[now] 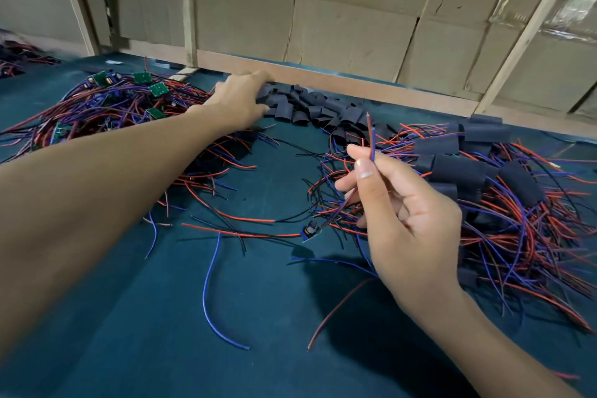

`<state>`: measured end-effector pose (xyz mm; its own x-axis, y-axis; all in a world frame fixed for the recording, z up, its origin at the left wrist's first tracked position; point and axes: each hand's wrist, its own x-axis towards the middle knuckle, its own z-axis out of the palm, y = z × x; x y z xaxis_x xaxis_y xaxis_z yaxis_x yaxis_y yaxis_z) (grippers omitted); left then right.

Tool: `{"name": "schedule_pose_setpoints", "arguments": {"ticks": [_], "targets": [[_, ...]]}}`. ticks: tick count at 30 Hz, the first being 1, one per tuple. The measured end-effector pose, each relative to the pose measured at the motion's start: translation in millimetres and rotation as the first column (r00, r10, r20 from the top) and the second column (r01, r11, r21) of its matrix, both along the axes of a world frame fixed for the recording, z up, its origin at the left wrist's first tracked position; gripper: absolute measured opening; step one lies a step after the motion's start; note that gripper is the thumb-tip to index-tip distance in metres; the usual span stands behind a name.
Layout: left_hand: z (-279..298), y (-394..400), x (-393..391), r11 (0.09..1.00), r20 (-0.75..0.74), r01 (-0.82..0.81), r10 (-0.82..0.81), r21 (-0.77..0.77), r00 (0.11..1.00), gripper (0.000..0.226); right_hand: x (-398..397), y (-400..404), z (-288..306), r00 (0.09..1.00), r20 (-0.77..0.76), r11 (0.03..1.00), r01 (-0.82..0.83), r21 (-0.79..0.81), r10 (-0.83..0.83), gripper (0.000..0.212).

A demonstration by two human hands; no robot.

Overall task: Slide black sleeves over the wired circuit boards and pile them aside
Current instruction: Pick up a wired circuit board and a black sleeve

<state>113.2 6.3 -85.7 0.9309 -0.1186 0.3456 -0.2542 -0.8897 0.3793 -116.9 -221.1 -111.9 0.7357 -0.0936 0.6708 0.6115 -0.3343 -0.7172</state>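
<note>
My right hand pinches the red and blue wire ends of a small circuit board, which dangles just above the green cloth. My left hand reaches far forward with its fingers on the near-left edge of a heap of loose black sleeves; whether it grips one is hidden by the hand. A pile of bare green boards with red, blue and black wires lies at the left. Boards wrapped in black sleeves are heaped at the right.
A green cloth covers the table, with stray blue and red wires across its middle. A wooden rail and stacked cardboard boxes close off the far edge. More wires lie at the far left.
</note>
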Motion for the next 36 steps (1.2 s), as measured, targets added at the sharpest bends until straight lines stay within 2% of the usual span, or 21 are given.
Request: {"name": "schedule_pose_setpoints", "arguments": {"ticks": [3,7,11,14,23,30,36], "targets": [[7,-15,-20,0.981,0.026,0.064,-0.06,-0.186,0.998,0.057,4,-1,1,1.0,-0.012,0.999,0.01,0.051,-0.009,0.02],[2,-36,-71,0.98,0.179,0.139,-0.112,-0.145,0.977,0.056,8,-10,8,0.995,-0.095,0.987,0.0,0.158,0.015,0.024],[-22,-38,-135,0.847,0.213,0.333,-0.265,-0.414,0.94,0.058,12,-16,13,0.972,-0.226,0.985,-0.028,0.168,0.066,0.027],[-36,-40,-164,0.772,0.236,0.375,-0.293,-0.513,0.927,0.061,13,-15,11,0.958,-0.277,0.993,-0.051,0.106,0.078,0.027],[-50,-52,-182,0.769,0.297,0.471,-0.372,-0.432,0.879,0.065,13,-16,11,0.97,-0.243,0.99,-0.028,-0.139,-0.007,0.024],[-50,-51,-181,0.71,0.308,0.479,-0.368,-0.517,0.878,0.061,13,-17,10,0.973,-0.229,0.993,0.003,-0.118,-0.03,0.022],[-49,-51,-181,0.718,0.323,0.464,-0.338,-0.518,0.884,0.057,12,-16,11,0.966,-0.258,0.988,-0.032,-0.153,-0.009,0.021]]}}
